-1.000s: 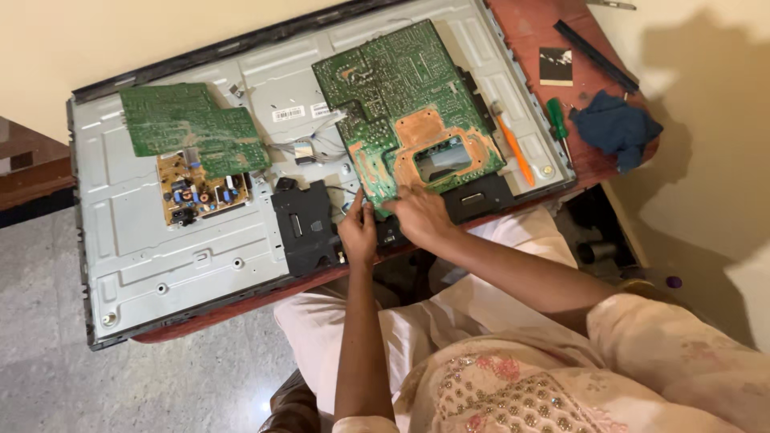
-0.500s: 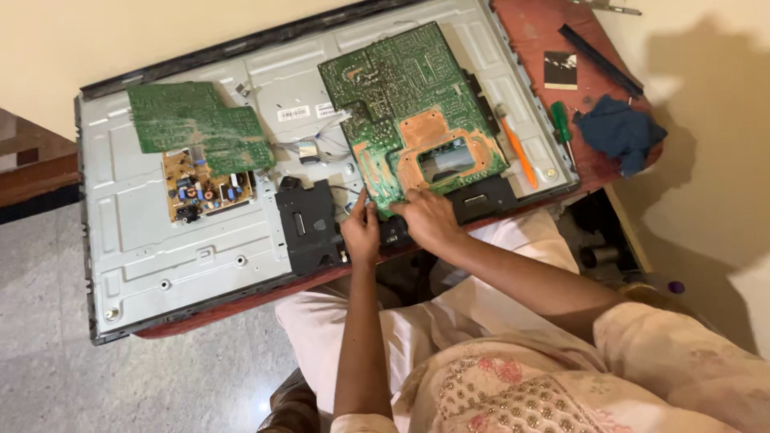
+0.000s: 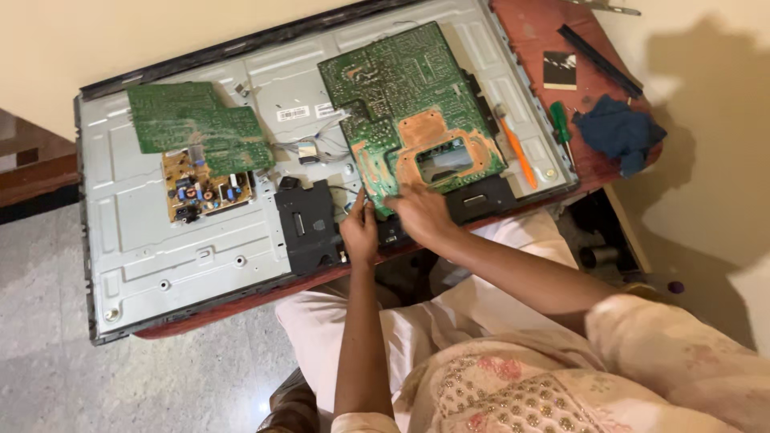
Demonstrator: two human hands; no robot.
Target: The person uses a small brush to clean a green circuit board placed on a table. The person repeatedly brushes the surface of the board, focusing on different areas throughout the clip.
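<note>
Head view of an opened flat television, its grey sheet-metal back panel (image 3: 184,240) lying face down on a reddish-brown wooden surface (image 3: 537,32). The large green circuit board with bare copper-coloured patches (image 3: 409,104) lies solder side up on the right half of the panel, its near-left corner at the 2 hands. The left hand (image 3: 359,232) has its fingers together, pinching that near edge. The right hand (image 3: 421,215) lies just beside it with its fingers curled on the same edge; whether it grips cannot be told. A smaller green circuit board (image 3: 196,128) lies at the far left, partly covering a tan power board with blue components (image 3: 204,192). A black plastic bracket (image 3: 309,228) sits between the boards. An orange-handled tool (image 3: 515,144), a green-handled screwdriver (image 3: 559,124) and a crumpled dark blue cloth (image 3: 618,132) lie to the right.
</note>
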